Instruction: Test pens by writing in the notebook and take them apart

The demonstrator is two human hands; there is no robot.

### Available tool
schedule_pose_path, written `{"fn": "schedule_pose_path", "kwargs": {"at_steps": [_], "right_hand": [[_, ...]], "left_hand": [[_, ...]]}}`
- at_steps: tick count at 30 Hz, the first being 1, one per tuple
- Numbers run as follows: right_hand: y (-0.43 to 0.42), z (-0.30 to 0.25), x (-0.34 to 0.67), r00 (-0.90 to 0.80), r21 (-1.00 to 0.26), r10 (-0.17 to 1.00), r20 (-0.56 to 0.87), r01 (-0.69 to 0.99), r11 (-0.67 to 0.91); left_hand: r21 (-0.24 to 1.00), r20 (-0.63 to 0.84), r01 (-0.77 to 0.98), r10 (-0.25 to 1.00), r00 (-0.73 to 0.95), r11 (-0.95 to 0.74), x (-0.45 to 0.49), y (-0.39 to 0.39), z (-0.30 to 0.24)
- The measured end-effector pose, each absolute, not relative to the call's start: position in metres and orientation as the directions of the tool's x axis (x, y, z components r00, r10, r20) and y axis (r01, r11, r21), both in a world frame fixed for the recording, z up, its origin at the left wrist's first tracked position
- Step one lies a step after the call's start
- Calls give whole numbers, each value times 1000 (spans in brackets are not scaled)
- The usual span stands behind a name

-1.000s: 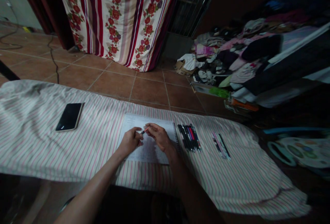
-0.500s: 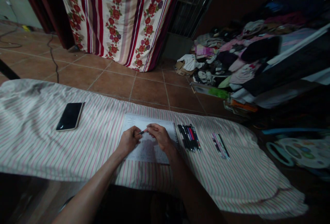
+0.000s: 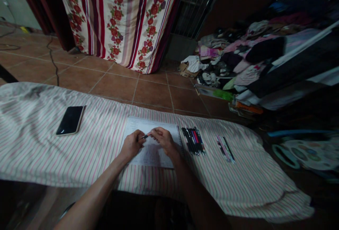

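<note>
Above an open spiral notebook (image 3: pixel 152 157), a slim pen (image 3: pixel 145 136) with a dark section and a pinkish end spans the gap between my hands. My left hand (image 3: pixel 132 145) is closed around its left end, which the fingers hide. At the other end, the fingertips of my right hand (image 3: pixel 164 141) pinch the pinkish part. Writing covers the notebook page, though it is too faint to read. A row of several pens (image 3: pixel 194 141), mostly black with some red and purple, lies just right of the spiral binding. Farther right is a smaller group of pens (image 3: pixel 225 149) in pink, white and black.
A dark-screened phone or tablet (image 3: pixel 70 120) lies at the left on the striped cloth (image 3: pixel 100 145). Beyond are a tiled floor (image 3: pixel 150 89) and a floral curtain (image 3: pixel 127 22). Piled clothes (image 3: pixel 238 52) fill the back right, above a pale patterned plastic item (image 3: pixel 312 154).
Both hands keep their hold on the pen in nearly the same pose. The whole view has shifted slightly; nothing on the cloth has visibly been moved.
</note>
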State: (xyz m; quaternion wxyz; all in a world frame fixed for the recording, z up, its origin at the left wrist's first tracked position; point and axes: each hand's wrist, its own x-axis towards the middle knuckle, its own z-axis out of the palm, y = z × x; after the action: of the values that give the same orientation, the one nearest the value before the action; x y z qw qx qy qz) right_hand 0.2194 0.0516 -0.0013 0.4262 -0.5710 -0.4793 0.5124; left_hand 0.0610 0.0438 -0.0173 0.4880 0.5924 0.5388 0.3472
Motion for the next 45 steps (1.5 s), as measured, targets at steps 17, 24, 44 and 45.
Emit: {"fn": "schedule_pose_path", "kwargs": {"at_steps": [17, 24, 44, 45], "right_hand": [[49, 0, 223, 23, -966, 972, -234, 106, -235], [47, -4, 229, -39, -975, 974, -223, 16, -222], [50, -10, 223, 61, -973, 971, -230, -8, -230], [49, -11, 223, 61, -968, 967, -249, -43, -247]], "left_hand": [[896, -112, 445, 975, 193, 14, 60, 43, -9], [877, -122, 480, 973, 196, 13, 59, 42, -6], [943, -161, 320, 967, 197, 92, 61, 42, -12], [947, -171, 304, 965, 201, 105, 61, 42, -13]]}}
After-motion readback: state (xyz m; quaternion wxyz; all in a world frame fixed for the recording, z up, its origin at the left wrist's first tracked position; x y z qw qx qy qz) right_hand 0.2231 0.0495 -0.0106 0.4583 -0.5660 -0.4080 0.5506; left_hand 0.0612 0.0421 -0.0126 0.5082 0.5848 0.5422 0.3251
